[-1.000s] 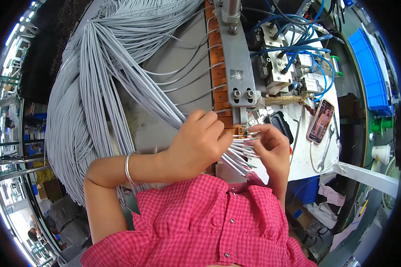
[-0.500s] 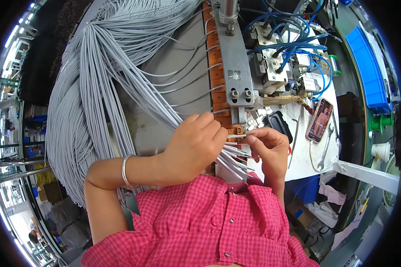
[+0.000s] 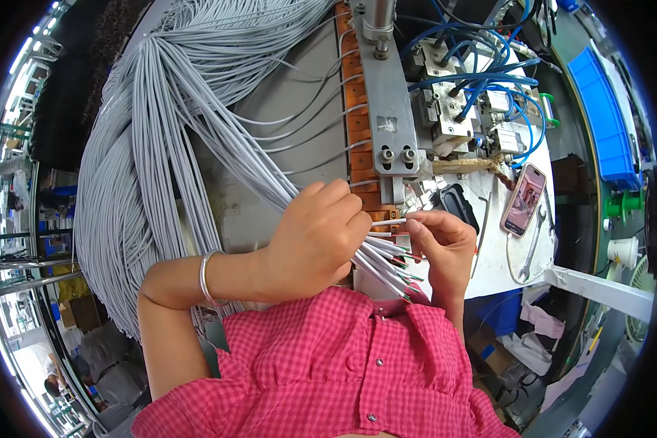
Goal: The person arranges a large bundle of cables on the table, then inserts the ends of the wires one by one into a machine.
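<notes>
My left hand (image 3: 320,237) is closed round a bundle of grey cables (image 3: 259,171) that comes down from the upper left. Past its fingers the cut ends (image 3: 387,264) fan out to the right, showing red and green inner wires. One cable end (image 3: 389,222) lies apart above the others, and the thumb and fingertips of my right hand (image 3: 449,244) pinch its tip. Just beyond both hands runs a row of orange blocks (image 3: 357,139) with single grey cables leading to it. My left palm and the cables inside it are hidden.
A large heap of grey cables (image 3: 135,182) covers the left side. Beyond the hands stands a machine with a metal plate (image 3: 388,95) and blue air hoses (image 3: 482,77). At right lie a phone (image 3: 524,199), a spanner (image 3: 535,244) and a black case (image 3: 460,208); farther off is a blue bin (image 3: 602,117).
My right hand has shifted slightly right, with the cable tip still pinched. The loose cable ends reach a little farther right and lower, with more coloured wires showing. The phone's picture has changed.
</notes>
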A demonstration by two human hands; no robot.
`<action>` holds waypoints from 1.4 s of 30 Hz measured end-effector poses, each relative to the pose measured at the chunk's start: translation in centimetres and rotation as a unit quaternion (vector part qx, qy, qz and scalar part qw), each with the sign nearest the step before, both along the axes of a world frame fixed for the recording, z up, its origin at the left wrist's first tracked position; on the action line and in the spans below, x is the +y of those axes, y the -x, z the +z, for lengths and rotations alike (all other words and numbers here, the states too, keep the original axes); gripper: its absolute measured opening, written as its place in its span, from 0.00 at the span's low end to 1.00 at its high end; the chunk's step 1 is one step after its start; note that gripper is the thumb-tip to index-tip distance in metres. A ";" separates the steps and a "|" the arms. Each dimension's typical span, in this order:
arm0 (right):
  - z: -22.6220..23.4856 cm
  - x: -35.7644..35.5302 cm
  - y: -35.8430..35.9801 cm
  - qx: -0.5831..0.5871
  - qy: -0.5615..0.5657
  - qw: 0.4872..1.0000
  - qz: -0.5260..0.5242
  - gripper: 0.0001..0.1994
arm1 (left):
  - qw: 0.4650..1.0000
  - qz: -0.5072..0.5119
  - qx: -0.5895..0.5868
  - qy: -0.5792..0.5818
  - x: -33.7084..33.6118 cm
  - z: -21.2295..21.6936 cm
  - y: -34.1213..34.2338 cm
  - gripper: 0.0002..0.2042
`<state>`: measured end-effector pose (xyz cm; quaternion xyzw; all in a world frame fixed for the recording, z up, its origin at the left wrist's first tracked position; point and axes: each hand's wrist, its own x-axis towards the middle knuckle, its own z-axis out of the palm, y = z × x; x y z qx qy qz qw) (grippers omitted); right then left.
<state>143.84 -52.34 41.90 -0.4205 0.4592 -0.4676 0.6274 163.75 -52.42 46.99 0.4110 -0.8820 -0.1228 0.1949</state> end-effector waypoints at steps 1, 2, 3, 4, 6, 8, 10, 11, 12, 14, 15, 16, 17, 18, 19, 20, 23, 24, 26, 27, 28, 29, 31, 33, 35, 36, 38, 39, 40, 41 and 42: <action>0.1 0.0 0.0 0.000 0.000 1.000 0.000 0.05 | 1.000 0.000 0.000 0.000 0.0 0.0 0.0 0.11; 0.3 -0.1 0.0 -0.008 -0.006 1.000 0.005 0.05 | 1.000 0.003 0.002 0.003 -0.1 0.0 0.0 0.11; 0.4 -0.1 0.0 -0.016 -0.013 1.000 0.009 0.05 | 1.000 0.005 0.004 0.005 -0.1 -0.1 0.0 0.10; 0.4 -0.1 0.0 -0.025 -0.020 0.999 0.014 0.05 | 1.000 0.007 0.006 0.007 -0.1 -0.1 0.0 0.10; 0.2 -0.2 0.2 -0.036 -0.022 0.999 0.026 0.06 | 1.000 0.008 0.006 0.008 -0.2 -0.1 0.1 0.10; -0.2 -0.2 0.5 -0.059 -0.026 0.997 0.049 0.07 | 1.000 0.009 0.006 0.011 -0.2 -0.1 0.1 0.10; -1.1 -0.4 1.0 -0.120 -0.043 0.987 0.098 0.06 | 1.000 0.004 0.013 0.011 -0.2 -0.1 0.1 0.10; -1.6 -0.5 1.3 -0.180 -0.060 0.971 0.147 0.06 | 1.000 -0.001 0.020 0.011 -0.2 -0.1 0.2 0.10; -1.8 -0.6 1.4 -0.239 -0.076 0.948 0.195 0.06 | 1.000 -0.006 0.026 0.012 -0.2 -0.1 0.2 0.10; -0.7 -0.5 0.9 -0.183 -0.065 0.969 0.155 0.04 | 1.000 -0.004 0.020 0.011 -0.1 -0.3 0.1 0.10; 0.2 -0.5 0.7 -0.127 -0.054 0.984 0.113 0.03 | 1.000 -0.003 0.014 0.010 -0.1 -0.4 0.0 0.10; 0.5 -0.5 0.5 -0.069 -0.042 0.994 0.071 0.01 | 1.000 -0.003 0.008 0.009 -0.1 -0.5 0.0 0.10; 0.3 -0.6 0.5 -0.070 -0.042 0.994 0.073 0.01 | 1.000 -0.001 0.008 0.009 -0.1 -0.4 0.0 0.10; 0.0 -0.6 0.6 -0.077 -0.050 0.994 0.066 0.01 | 1.000 -0.003 0.007 0.006 -0.2 -0.4 0.1 0.10; -0.4 -0.7 0.7 -0.084 -0.058 0.993 0.060 0.01 | 1.000 -0.004 0.006 0.003 -0.3 -0.3 0.1 0.10; -0.6 -0.7 0.7 -0.091 -0.066 0.992 0.055 0.02 | 1.000 -0.005 0.005 0.001 -0.3 -0.3 0.2 0.11; -0.9 -0.7 0.8 -0.043 -0.049 0.996 0.062 0.03 | 0.999 -0.032 0.018 0.001 -0.3 -1.1 0.3 0.11; -1.0 -0.7 0.8 -0.019 -0.040 0.997 0.066 0.03 | 0.999 -0.045 0.024 0.001 -0.3 -1.3 0.4 0.11; -1.6 -0.9 0.9 0.014 -0.027 0.998 0.062 0.04 | 0.999 -0.041 0.027 0.013 -0.3 -1.5 0.3 0.10; -1.8 -1.1 0.8 0.045 -0.013 0.997 0.056 0.04 | 0.999 -0.039 0.030 0.024 -0.3 -1.6 0.3 0.10; -2.0 -1.2 0.8 0.077 0.000 0.996 0.049 0.05 | 0.998 -0.037 0.032 0.035 -0.4 -1.7 0.3 0.09; -2.0 -1.3 0.8 0.077 0.001 0.996 0.050 0.05 | 0.998 -0.037 0.033 0.036 -0.5 -1.6 0.3 0.09; -1.9 -1.5 0.7 0.030 -0.056 0.995 0.081 0.05 | 0.999 -0.019 0.014 0.036 -0.5 -1.1 0.3 0.09; -2.0 -1.6 0.7 0.006 -0.084 0.992 0.095 0.06 | 0.999 -0.010 0.004 0.035 -0.5 -1.0 0.2 0.08; -2.0 -1.7 0.9 -0.008 -0.083 0.987 0.135 0.07 | 0.999 -0.020 -0.021 0.023 0.0 -1.1 0.2 0.08; -2.0 -1.7 1.0 -0.015 -0.082 0.984 0.155 0.08 | 0.999 -0.026 -0.033 0.016 0.1 -1.1 0.2 0.09; -2.0 -1.6 1.1 0.010 -0.087 0.986 0.141 0.07 | 0.999 -0.029 -0.034 0.026 0.0 -1.7 0.2 0.09; -2.0 -1.6 1.2 0.035 -0.091 0.987 0.128 0.06 | 0.998 -0.031 -0.035 0.037 -0.1 -1.8 0.3 0.09; -1.9 -1.5 1.2 0.061 -0.095 0.987 0.116 0.05 | 0.998 -0.034 -0.036 0.048 -0.1 -1.9 0.4 0.09; -1.7 -1.3 1.2 0.061 -0.094 0.987 0.116 0.05 | 0.998 -0.034 -0.036 0.048 0.0 -1.9 0.4 0.09; -1.1 -1.0 1.0 0.089 -0.057 0.991 0.086 0.03 | 0.997 -0.021 -0.037 0.062 0.0 -1.8 0.5 0.09</action>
